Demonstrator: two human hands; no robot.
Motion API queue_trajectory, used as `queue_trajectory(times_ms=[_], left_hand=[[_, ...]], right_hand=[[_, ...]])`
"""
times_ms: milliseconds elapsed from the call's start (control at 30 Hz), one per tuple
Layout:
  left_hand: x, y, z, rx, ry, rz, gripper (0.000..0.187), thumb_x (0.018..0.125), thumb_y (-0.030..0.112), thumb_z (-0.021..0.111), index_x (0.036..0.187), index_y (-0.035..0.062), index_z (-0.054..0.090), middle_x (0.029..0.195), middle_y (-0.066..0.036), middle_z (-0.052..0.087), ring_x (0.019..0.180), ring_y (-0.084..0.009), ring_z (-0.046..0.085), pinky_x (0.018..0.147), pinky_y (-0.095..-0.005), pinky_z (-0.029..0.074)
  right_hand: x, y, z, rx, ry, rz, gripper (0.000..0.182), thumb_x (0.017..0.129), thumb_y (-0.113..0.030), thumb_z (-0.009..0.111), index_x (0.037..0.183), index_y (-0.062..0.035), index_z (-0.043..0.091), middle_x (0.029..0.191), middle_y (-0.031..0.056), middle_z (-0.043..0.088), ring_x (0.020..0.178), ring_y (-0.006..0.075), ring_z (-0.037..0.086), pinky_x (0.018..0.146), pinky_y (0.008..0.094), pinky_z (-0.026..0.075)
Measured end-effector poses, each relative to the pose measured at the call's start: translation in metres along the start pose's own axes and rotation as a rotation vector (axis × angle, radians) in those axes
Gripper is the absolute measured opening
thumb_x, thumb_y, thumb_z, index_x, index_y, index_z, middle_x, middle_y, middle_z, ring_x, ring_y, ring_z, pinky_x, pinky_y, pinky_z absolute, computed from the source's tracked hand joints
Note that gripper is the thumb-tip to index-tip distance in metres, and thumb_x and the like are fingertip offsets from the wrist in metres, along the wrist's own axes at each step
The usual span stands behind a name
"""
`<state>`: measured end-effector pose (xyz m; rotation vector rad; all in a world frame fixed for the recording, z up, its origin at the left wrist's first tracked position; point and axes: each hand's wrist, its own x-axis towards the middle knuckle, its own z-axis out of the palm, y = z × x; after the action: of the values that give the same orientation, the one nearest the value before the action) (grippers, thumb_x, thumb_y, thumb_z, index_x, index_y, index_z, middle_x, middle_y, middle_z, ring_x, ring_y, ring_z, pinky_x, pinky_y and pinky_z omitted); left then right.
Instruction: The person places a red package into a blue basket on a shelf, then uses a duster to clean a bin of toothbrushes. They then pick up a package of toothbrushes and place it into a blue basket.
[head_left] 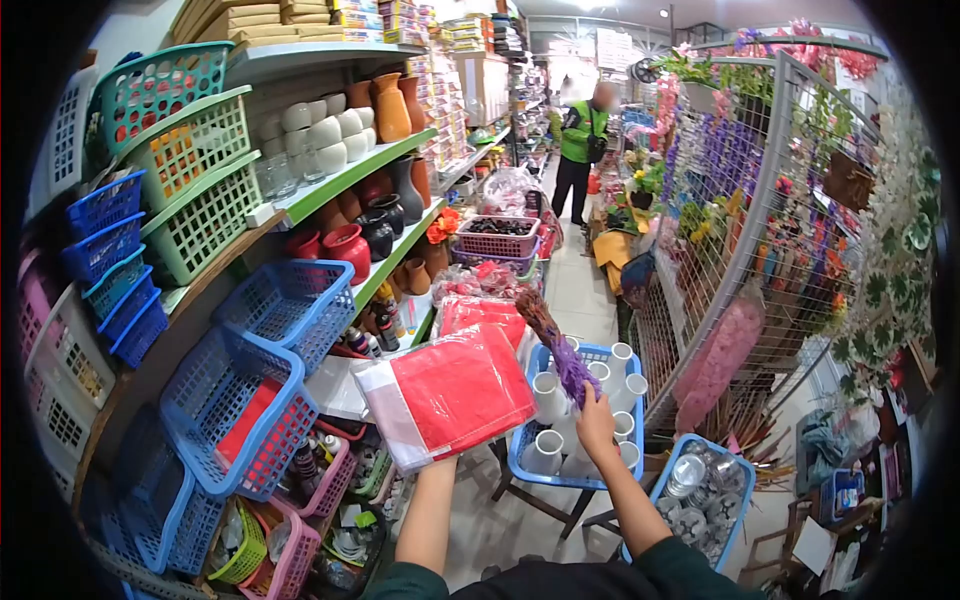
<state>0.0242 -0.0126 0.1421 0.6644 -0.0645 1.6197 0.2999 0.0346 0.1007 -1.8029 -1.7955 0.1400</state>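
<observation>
My left hand is under a flat, clear-wrapped packet of folded red and white cloth, holding it up; the fingers are hidden beneath it. In my right hand, closed around its purple part, is what looks like a feather duster with a brown far end. It points up and away, over a blue basket of white cylindrical cups or vases. More red packets lie just beyond the one I hold.
Shelves on the left carry blue baskets, green baskets, pots and white bowls. A blue basket of glassware stands low at right. A wire rack lines the aisle, where a person in a green vest stands.
</observation>
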Motion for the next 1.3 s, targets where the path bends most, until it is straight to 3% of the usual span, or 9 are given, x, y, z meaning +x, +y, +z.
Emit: queue_trajectory(times_ms=[400,500,567,900,967,1000,1033,1133,1300], left_hand=[[0.021,-0.037,0.015,-0.069,-0.067,-0.098,0.059,0.096,0.049,0.028,0.14,0.0104,0.03,0.144,-0.012,0.032,0.127,-0.0285,0.039,0.104,-0.047,0.035],[0.023,-0.046,0.02,-0.077,-0.069,-0.1,0.059,0.096,0.05,0.027,0.141,0.0105,0.03,0.144,-0.012,0.032,0.127,-0.0285,0.039,0.104,-0.047,0.035],[0.033,-0.049,0.026,-0.081,-0.071,-0.108,0.06,0.096,0.05,0.027,0.141,0.0106,0.03,0.144,-0.012,0.031,0.128,-0.0285,0.039,0.104,-0.0471,0.035],[0.003,-0.048,0.024,-0.074,-0.105,-0.093,0.06,0.096,0.05,0.027,0.141,0.0109,0.029,0.145,-0.012,0.031,0.128,-0.0286,0.038,0.104,-0.0473,0.036],[0.02,-0.041,0.043,0.16,0.322,-0.16,0.064,0.094,0.054,0.03,0.141,0.0105,0.028,0.143,-0.012,0.034,0.128,-0.0297,0.038,0.103,-0.0481,0.037],[0.022,-0.038,0.006,0.049,0.154,-0.078,0.07,0.09,0.059,0.036,0.139,0.0104,0.032,0.14,-0.012,0.039,0.128,-0.0301,0.038,0.103,-0.0484,0.036],[0.029,-0.032,0.019,0.186,0.36,-0.026,0.075,0.086,0.064,0.041,0.138,0.0104,0.034,0.136,-0.011,0.044,0.129,-0.0298,0.038,0.105,-0.0481,0.033],[0.021,-0.017,-0.008,-0.355,0.043,-0.159,0.076,0.085,0.065,0.044,0.142,0.0168,0.03,0.142,-0.009,0.037,0.13,-0.0282,0.036,0.103,-0.0524,0.032],[0.008,-0.017,0.015,0.079,0.245,-0.189,0.078,0.082,0.065,0.048,0.141,0.0188,0.029,0.146,-0.01,0.03,0.132,-0.0336,0.032,0.103,-0.0673,0.021]], right_hand=[[0.01,-0.003,-0.003,-0.295,0.07,0.049,0.048,0.083,-0.024,0.059,0.128,-0.0155,0.048,0.101,0.0168,0.053,0.097,0.0334,0.052,0.086,0.0435,0.043],[0.01,-0.019,-0.006,0.518,0.275,-0.005,0.043,0.087,-0.033,0.057,0.122,-0.0092,0.05,0.099,0.0121,0.056,0.097,0.0266,0.053,0.088,0.0413,0.042],[0.007,-0.043,-0.001,1.762,-0.133,0.379,0.043,0.092,-0.039,0.049,0.118,-0.0047,0.052,0.104,0.0101,0.058,0.1,0.0223,0.052,0.089,0.0387,0.039],[0.022,-0.108,-0.036,2.277,-0.456,0.585,0.042,0.097,-0.03,0.04,0.126,-0.0008,0.047,0.127,0.0158,0.053,0.118,0.0296,0.05,0.105,0.0464,0.033],[0.028,-0.102,-0.048,2.339,-0.443,0.569,0.044,0.096,-0.032,0.041,0.125,-0.0002,0.047,0.128,0.0164,0.052,0.12,0.032,0.048,0.105,0.0481,0.033],[0.032,-0.099,-0.053,2.366,-0.422,0.556,0.044,0.096,-0.033,0.041,0.125,0.0001,0.047,0.129,0.017,0.051,0.121,0.0329,0.046,0.105,0.0496,0.032],[0.034,-0.102,-0.068,2.357,-0.387,0.567,0.043,0.096,-0.032,0.043,0.126,-0.0006,0.046,0.129,0.0169,0.051,0.121,0.0317,0.047,0.105,0.0485,0.033],[0.045,-0.096,-0.077,2.412,-0.273,0.407,0.042,0.096,-0.032,0.044,0.126,-0.0021,0.047,0.129,0.0162,0.052,0.12,0.0301,0.049,0.104,0.0464,0.035],[0.034,-0.127,-0.103,2.143,-0.154,0.079,0.037,0.094,-0.022,0.051,0.125,-0.0032,0.047,0.126,0.0114,0.054,0.117,0.0255,0.051,0.101,0.0393,0.039]])
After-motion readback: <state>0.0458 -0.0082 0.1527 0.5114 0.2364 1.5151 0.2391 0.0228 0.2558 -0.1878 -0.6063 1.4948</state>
